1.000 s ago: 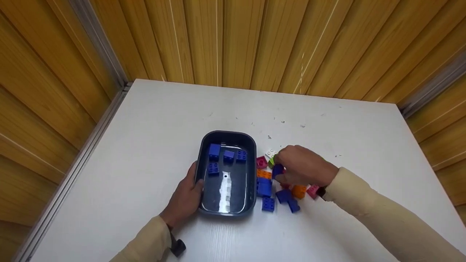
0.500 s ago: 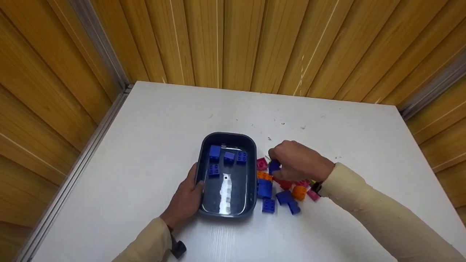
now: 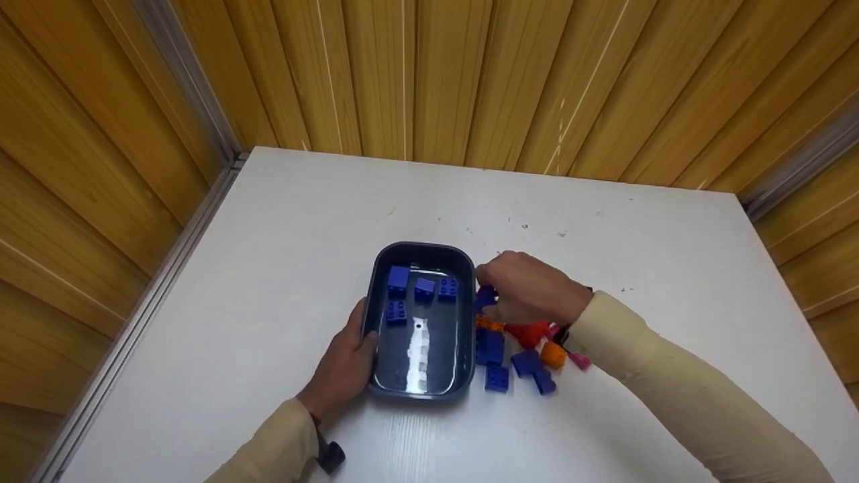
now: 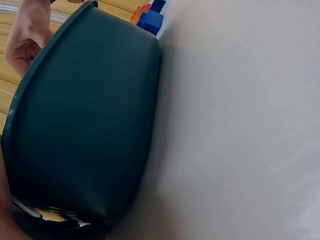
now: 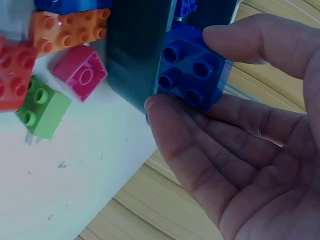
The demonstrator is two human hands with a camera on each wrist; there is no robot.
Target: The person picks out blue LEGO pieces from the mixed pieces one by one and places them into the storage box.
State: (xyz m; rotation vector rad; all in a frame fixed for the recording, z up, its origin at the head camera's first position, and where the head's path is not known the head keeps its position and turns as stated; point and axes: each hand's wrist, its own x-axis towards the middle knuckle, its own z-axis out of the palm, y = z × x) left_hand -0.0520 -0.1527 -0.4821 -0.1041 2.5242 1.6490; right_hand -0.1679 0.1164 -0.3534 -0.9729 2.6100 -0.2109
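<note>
Dark-blue tray (image 3: 429,355), one, containing four blue blocks (image 3: 398,279); right hand (image 3: 528,288) pinching one further block (image 5: 192,70) at the tray's right side; left hand (image 3: 343,359) gripping its left side.

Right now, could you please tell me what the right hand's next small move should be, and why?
I would probably have the right hand lower its blue brick into the tray: it pinches the brick close by the tray's edge, four blue bricks lie inside, and the left hand holds the tray's opposite side.
</note>
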